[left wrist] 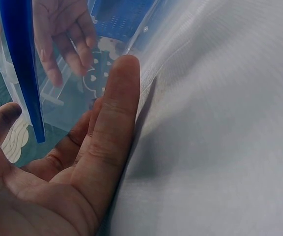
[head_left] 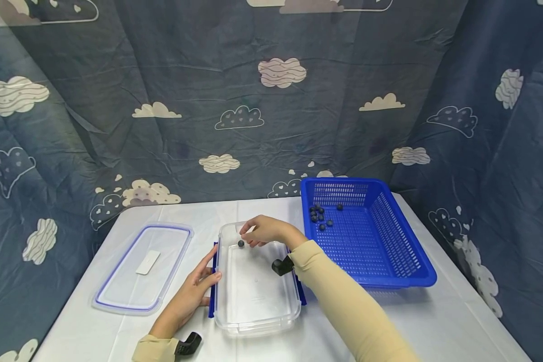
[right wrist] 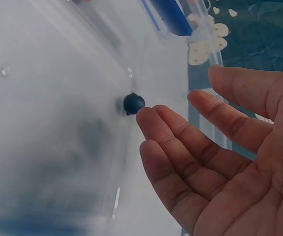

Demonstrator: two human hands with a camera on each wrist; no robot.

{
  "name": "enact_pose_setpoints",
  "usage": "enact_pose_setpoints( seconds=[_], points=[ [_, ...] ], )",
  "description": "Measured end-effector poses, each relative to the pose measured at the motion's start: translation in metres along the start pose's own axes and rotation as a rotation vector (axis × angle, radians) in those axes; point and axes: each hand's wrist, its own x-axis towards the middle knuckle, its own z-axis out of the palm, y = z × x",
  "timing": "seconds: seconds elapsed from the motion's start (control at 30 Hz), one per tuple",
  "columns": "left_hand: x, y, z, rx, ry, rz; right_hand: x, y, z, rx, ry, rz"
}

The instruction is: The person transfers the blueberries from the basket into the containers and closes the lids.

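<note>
A clear plastic food container (head_left: 253,296) with blue side latches lies lidless on the table. One blueberry (right wrist: 134,103) rests inside it near the far end. Over that end hovers my right hand (head_left: 267,231), fingers extended and apart from each other, holding nothing. Its fingertips (right wrist: 149,118) are right beside the berry; whether they touch it I cannot tell. My left hand (head_left: 192,291) rests against the container's left side by the blue latch (left wrist: 23,64), fingers mostly straight. More blueberries (head_left: 314,218) lie in the blue plastic basket (head_left: 375,281) to the right.
A clear lid (head_left: 172,266) with a blue seal lies flat at the left, a white rectangular piece (head_left: 148,262) on it. The white tablecloth (head_left: 131,337) covers the table. A dark cloud-print curtain (head_left: 235,90) stands behind and at both sides.
</note>
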Motion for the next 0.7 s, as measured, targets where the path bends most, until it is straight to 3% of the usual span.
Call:
enact_pose_setpoints(
  seconds=[0.7],
  points=[
    [0.000, 0.000, 0.000, -0.001, -0.009, 0.009, -0.022, 0.009, -0.044, 0.043, 0.017, -0.075]
  ],
)
